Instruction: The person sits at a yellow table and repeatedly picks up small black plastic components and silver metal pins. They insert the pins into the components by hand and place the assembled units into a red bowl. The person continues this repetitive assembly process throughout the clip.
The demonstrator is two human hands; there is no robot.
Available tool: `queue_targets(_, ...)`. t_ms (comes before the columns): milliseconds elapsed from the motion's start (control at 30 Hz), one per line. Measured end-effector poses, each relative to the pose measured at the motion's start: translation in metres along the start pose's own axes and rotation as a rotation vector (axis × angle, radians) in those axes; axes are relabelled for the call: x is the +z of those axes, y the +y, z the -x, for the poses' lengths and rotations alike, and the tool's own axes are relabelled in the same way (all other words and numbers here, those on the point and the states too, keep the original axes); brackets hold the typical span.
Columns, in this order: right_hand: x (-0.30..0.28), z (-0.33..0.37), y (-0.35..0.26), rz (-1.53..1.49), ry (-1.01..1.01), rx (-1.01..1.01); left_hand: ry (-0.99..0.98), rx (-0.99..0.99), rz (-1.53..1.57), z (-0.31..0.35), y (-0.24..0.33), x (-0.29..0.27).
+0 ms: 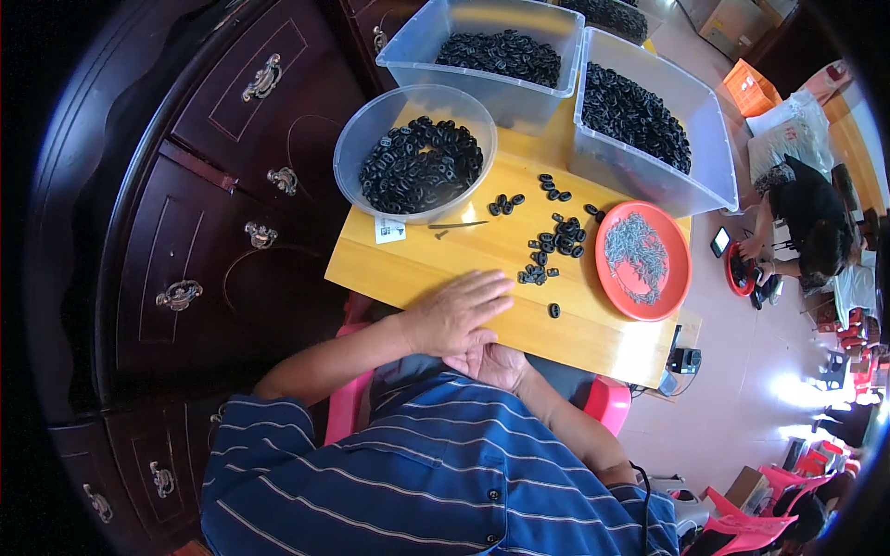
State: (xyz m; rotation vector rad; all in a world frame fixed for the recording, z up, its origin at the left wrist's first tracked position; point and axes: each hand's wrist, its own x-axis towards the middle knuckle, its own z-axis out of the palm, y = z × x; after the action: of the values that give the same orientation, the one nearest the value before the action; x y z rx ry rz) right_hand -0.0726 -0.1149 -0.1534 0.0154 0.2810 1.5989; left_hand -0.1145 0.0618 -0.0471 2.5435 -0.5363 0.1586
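Observation:
My left hand [458, 312] lies palm down at the near edge of the yellow table [417, 264], its fingers stretched out to the right. Just below it, at the table's edge, my right hand [498, 365] is turned palm up, cupped with the fingers apart; some of them are hidden under the left hand. No item shows in either hand. Right of the left hand is a single black oval plastic piece [554, 310]. A loose cluster of black oval pieces [547, 243] spreads beyond it. At the right, a red dish [683, 269] holds many small metal pins [636, 252].
A round clear tub [347, 176] and two rectangular clear bins [408, 60] hold black pieces along the far side. A thin dark tool [459, 225] lies before the tub. Dark drawers [213, 241] stand at left. Another person [816, 222] works at far right.

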Motion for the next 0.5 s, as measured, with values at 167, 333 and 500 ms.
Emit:
queue_targets(167,0.001,0.007,0.000,0.026,0.035,-0.047,0.052,0.066,-0.017,0.013,0.014,0.019)
queue_targets(333,-0.033,0.017,-0.006,0.056,0.068,-0.012,0.157,0.230,0.071,0.027,0.027,0.026)
queue_targets(500,0.010,0.013,-0.001,0.129,0.382,-0.030,0.206,0.265,0.205,0.030,0.030,0.019)
